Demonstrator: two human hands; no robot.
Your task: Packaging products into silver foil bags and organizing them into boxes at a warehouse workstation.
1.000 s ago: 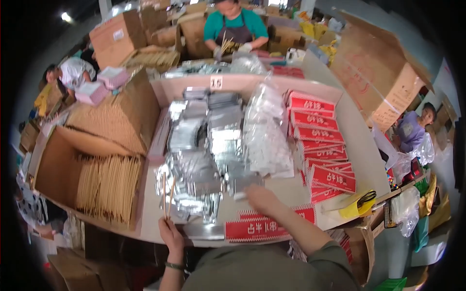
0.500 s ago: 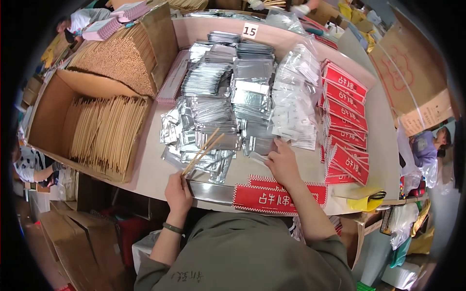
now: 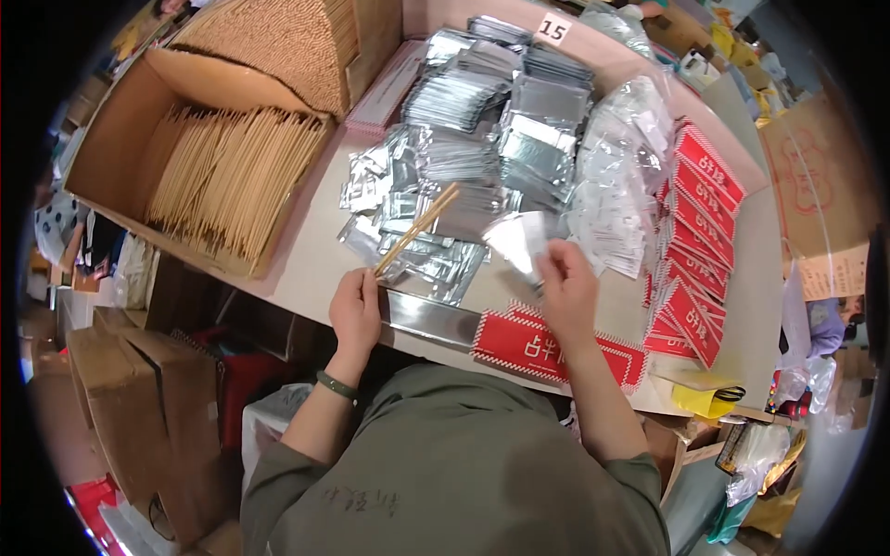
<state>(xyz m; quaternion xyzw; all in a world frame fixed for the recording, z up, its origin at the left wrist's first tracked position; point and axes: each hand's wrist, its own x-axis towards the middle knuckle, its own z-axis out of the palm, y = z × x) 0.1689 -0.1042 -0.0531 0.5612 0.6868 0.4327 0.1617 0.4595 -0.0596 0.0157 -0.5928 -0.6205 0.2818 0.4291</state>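
Wooden chopsticks (image 3: 419, 228) stick up from my left hand (image 3: 356, 309), whose fingers are closed around their lower ends. Pinched in my right hand (image 3: 571, 285) is a shiny whitish packet (image 3: 519, 239), partly smeared by motion. Beneath that hand and forearm lies a red paper sleeve (image 3: 519, 350) with a checked border, partly covered by the arm. A flat silvery strip (image 3: 428, 315) runs along the table's near edge beside my left hand. Beyond both hands spread piles of silver foil packets (image 3: 461, 153).
An open cardboard box (image 3: 107, 153) of chopsticks stands at left, with another stuffed box (image 3: 278, 46) behind. Clear-wrapped white packets (image 3: 616, 176) lie right of the foil. Stacked red sleeves (image 3: 702, 236) line the right side, near a yellow object (image 3: 706, 398). A raised rim (image 3: 436, 17) edges the table's back.
My right hand has lifted a packet off the table and moved slightly right and nearer. The left hand still holds the chopsticks. The whole view has shifted and tilted.
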